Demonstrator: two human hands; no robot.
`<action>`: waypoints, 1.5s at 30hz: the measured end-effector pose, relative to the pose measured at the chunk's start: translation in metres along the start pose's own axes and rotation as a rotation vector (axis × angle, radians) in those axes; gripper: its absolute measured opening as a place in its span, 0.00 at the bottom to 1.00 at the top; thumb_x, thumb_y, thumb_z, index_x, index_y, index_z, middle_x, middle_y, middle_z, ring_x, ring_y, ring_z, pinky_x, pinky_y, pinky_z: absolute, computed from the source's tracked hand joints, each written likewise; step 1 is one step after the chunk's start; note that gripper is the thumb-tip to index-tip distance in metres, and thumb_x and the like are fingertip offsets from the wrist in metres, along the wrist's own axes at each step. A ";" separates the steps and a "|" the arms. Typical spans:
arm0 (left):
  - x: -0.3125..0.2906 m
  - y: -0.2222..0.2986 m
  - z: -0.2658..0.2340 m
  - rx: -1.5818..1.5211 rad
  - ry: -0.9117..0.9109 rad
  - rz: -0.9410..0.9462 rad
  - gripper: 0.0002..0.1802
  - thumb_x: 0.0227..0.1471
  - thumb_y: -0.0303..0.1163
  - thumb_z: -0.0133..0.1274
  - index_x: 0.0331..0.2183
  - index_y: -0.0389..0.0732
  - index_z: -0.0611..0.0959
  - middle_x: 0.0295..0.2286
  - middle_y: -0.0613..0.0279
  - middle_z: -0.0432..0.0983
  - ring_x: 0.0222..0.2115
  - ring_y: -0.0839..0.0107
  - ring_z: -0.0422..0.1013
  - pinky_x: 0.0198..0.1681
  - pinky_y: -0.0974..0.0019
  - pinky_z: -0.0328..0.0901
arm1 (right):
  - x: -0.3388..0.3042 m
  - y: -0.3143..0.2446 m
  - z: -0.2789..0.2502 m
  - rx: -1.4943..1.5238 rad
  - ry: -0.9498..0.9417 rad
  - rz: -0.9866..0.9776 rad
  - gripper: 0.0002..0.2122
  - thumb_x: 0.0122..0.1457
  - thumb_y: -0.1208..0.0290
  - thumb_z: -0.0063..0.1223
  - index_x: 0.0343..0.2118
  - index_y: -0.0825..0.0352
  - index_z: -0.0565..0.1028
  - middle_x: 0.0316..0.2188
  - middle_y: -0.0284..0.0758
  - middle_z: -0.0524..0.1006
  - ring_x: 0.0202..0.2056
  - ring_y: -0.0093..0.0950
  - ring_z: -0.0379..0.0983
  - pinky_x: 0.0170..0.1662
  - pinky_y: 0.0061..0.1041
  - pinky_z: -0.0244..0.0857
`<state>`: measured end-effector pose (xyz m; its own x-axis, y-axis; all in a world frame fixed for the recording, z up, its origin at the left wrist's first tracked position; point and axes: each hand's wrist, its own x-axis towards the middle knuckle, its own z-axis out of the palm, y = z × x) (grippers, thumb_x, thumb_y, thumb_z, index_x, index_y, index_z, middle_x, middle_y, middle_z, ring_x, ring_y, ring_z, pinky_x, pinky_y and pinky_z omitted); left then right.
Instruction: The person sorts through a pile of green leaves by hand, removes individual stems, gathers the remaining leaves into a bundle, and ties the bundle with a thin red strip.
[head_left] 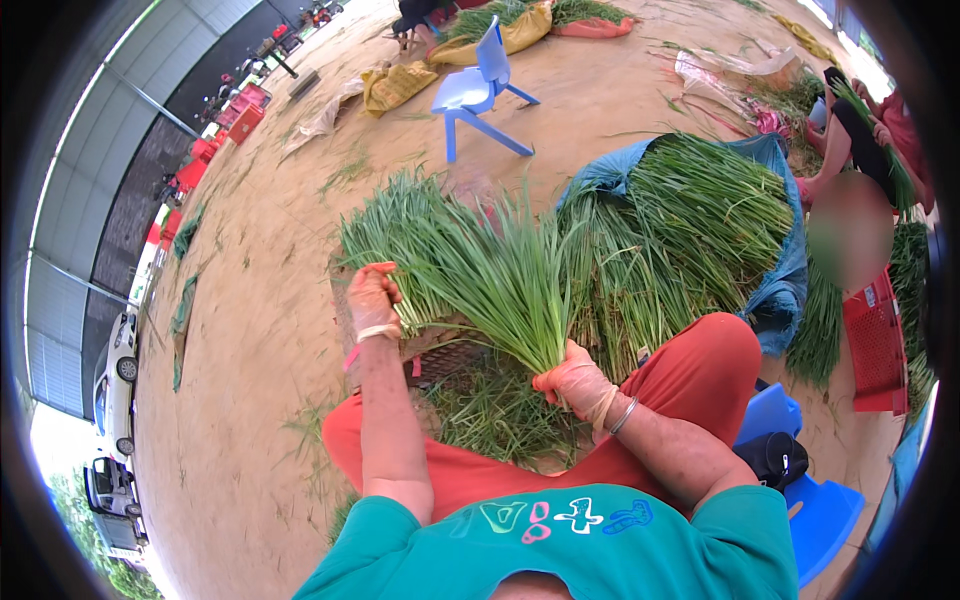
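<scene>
My right hand (578, 382), in a thin clear glove over orange fingertips, is closed around the pale stem ends of a bunch of garlic chives (535, 305). The green leaves fan up and to the left. My left hand (375, 300), gloved the same way, is raised at the left edge of a pile of chives (390, 215). Its fingers are curled; whether anything thin is pinched in them I cannot make out. That pile lies on a dark crate (447, 362), partly hidden. Loose trimmed leaves (500, 410) cover the ground between my legs.
A large heap of chives (700, 200) lies on a blue sheet (790, 270) to the right. Ahead stands a blue chair (480, 90). Another person (895, 150) holds chives at the far right, near a red basket (873, 340). Yellow sacks (398, 88) lie farther off.
</scene>
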<state>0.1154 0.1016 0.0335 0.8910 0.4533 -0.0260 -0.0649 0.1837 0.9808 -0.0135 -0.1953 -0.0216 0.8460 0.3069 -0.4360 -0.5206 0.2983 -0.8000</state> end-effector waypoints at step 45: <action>-0.167 -0.080 0.022 -0.126 -0.488 -0.598 0.33 0.49 0.46 0.63 0.52 0.42 0.73 0.46 0.64 0.76 0.47 0.67 0.72 0.51 0.55 0.66 | 0.015 0.021 0.005 -0.680 0.021 -0.159 0.22 0.44 0.76 0.66 0.43 0.68 0.69 0.29 0.39 0.79 0.30 0.32 0.78 0.30 0.32 0.71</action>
<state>-0.0186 -0.0080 -0.0366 0.8856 -0.1830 -0.4268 0.4640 0.3869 0.7969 -0.0120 -0.1801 -0.0429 0.9116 0.2866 -0.2946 -0.2082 -0.2960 -0.9322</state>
